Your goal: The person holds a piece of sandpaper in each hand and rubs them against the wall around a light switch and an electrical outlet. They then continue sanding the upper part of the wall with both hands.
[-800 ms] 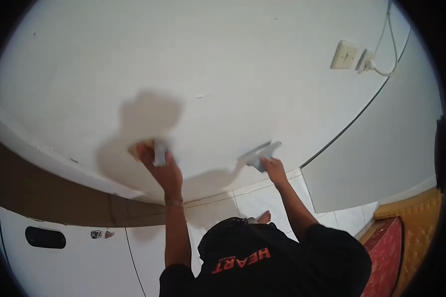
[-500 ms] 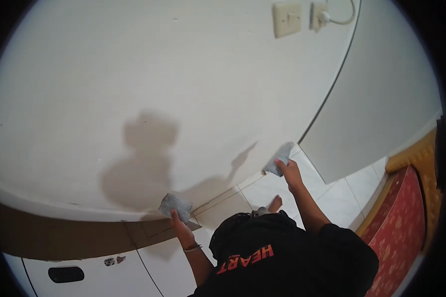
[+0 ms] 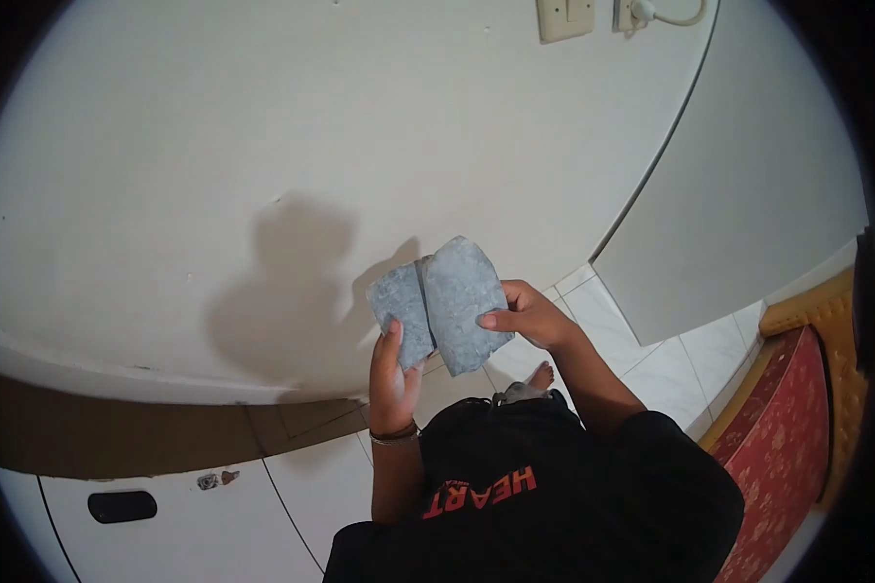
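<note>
My left hand (image 3: 396,384) holds a grey, stone-like piece (image 3: 400,303), its thumb on the face turned towards me. A second grey piece (image 3: 462,303), a little larger and with an uneven outline, is in my right hand (image 3: 527,316), gripped at its right edge. The two pieces are side by side in front of the wall, with a narrow dark line between them; whether they touch I cannot tell. My fingers behind both pieces are hidden.
Behind the pieces is a white wall (image 3: 165,146) with a switch (image 3: 566,17) and a plugged socket (image 3: 635,14). A grey panel (image 3: 729,204) stands right, near a red and tan padded piece of furniture (image 3: 783,437). White floor tiles (image 3: 666,384) lie below; a dark oval (image 3: 122,506) is lower left.
Both hands have come up and together from being far apart. The grey pieces have turned so their broad faces show, and they are now next to each other.
</note>
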Tool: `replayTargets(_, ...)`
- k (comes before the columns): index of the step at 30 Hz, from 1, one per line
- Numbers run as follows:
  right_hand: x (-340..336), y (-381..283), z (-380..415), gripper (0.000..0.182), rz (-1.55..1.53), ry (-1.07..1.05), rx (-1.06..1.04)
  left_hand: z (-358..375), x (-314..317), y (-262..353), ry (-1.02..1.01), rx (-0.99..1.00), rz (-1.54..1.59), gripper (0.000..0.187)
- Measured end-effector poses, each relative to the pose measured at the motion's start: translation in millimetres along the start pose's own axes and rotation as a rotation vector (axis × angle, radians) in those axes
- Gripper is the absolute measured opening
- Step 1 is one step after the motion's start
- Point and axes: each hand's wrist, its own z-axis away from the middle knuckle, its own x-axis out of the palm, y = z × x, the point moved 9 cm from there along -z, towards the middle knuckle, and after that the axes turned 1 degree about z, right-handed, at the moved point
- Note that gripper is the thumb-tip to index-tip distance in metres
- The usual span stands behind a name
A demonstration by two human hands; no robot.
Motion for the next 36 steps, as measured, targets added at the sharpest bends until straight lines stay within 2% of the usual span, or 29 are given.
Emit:
replayTargets(1,-1.4,5.3,3.7,0.037,-0.03,0.026,0.018,-0.3,5.9,2.6,-0.012,-0.007,-0.004,0.041)
replayTargets(3,-3.7,17.8,14.5,0.037,-0.068,0.073,0.043,6.4,9.6,-7.6,0.128,-0.223,0.357,0.037)
replayTargets(6,-17.1,42.5,32.7,0.037,-0.141,0.11,0.09,6.1,18.8,-10.3,0.085,-0.25,0.338,0.035)
replayTargets(7,-20.0,54.4,39.4,0.04,-0.128,0.063,0.142,8.2,15.6,-19.9,0.083,-0.265,0.341,0.035)
replayTargets(9,-18.8,61.8,49.6,0.043,-0.118,0.012,0.193,7.4,12.1,-13.5,-0.034,0.023,-0.247,0.038)
replayTargets(10,-12.5,59.8,55.3,0.047,-0.105,-0.017,0.284,3.3,23.1,-6.6,-0.033,0.029,-0.248,0.038)
replayTargets(11,-10.3,60.4,59.3,0.05,-0.087,-0.048,0.373,-0.1,35.2,-7.4,-0.004,-0.06,-0.071,0.039)
replayTargets(12,-5.6,53.5,55.0,0.055,0.017,-0.16,0.348,-5.7,46.5,-10.2,0.022,-0.145,0.109,0.04)
replayTargets(13,-5.5,54.8,57.4,0.057,0.153,-0.241,0.497,-11.8,53.2,-9.9,0.018,-0.133,0.119,0.04)
replayTargets(15,-8.9,37.4,37.4,0.055,0.134,-0.33,0.346,-21.3,64.3,-27.6,0.082,-0.327,0.29,0.042)
replayTargets(16,-16.8,22.4,29.7,0.055,0.145,-0.321,0.334,-24.9,64.6,-38.4,0.065,-0.318,0.29,0.042)
replayTargets(18,-48.9,-10.9,17.3,0.049,0.131,-0.127,0.297,-12.7,66.4,0.3,0.05,0.581,-0.814,0.041)
replayTargets(19,-62.9,-16.4,14.1,0.049,0.126,-0.12,0.291,-11.3,65.7,-4.7,0.04,0.583,-0.816,0.041)
replayTargets(21,-120.5,-29.8,6.2,0.042,0.102,0.223,0.232,-8.4,47.2,2.3,0.413,0.593,-1.325,0.055)
replayTargets(22,-138.5,-27.3,1.9,0.042,0.099,0.215,0.221,-7.6,42.7,11.6,0.521,0.652,-1.384,0.055)
replayTargets(23,-169.8,-29.6,-0.9,0.039,0.264,0.285,0.118,-6.0,36.7,19.7,0.635,0.707,-1.438,0.055)
replayTargets(24,-198.8,-31.3,-3.5,0.037,0.427,0.352,0.017,-7.2,0.1,18.5,0.742,0.62,-1.141,0.053)
replayTargets(25,-217.9,-24.2,-5.0,0.037,0.432,0.339,0.023,-10.5,-19.9,16.8,0.837,0.524,-0.833,0.051)
replayTargets(26,-246.6,-22.2,-3.2,0.034,0.459,0.444,-0.008,-18.1,-16.3,15.9,0.852,0.517,-0.833,0.051)
replayTargets(27,-274.9,-17.4,-3.8,0.032,0.481,0.549,-0.033,-26.3,-7.1,35.9,0.958,0.575,-0.481,0.049)
replayTargets(28,-294.4,-7.4,-10.9,0.032,0.487,0.536,-0.019,-30.3,-8.9,32.8,1.047,0.625,-0.12,0.048)
replayTargets(30,-333.8,-34.1,-10.0,0.031,1.134,0.891,-0.21,-40.1,-12.0,13.6,1.122,0.622,-0.236,0.045)
replayTargets(31,-335.7,-49.2,-23.7,0.031,1.127,0.885,-0.213,-42.8,-6.7,21.3,1.174,0.638,-0.36,0.043)
replayTargets(32,-334.7,-71.1,-24.4,0.034,0.957,0.976,-0.401,-39.4,-18.6,9.5,1.234,0.56,-0.471,0.042)
replayTargets(33,-330.9,-93.6,-19.6,0.038,0.768,1.058,-0.586,-44.9,-9.6,21.4,1.242,0.569,-0.477,0.042)
replayTargets(34,-331.8,-95.7,-24.4,0.054,0.698,1.087,-0.603,-56.9,5.4,37.1,1.198,0.649,-0.648,0.043)
replayTargets(35,-328.4,-93.7,-34.1,0.054,0.69,1.083,-0.596,-66.5,18.6,50.1,1.145,0.722,-0.817,0.045)
replayTargets(36,-332.8,-82.2,-46.3,0.06,0.556,1.072,-0.528,-76.6,14.0,54.8,1.089,0.666,-0.856,0.042)
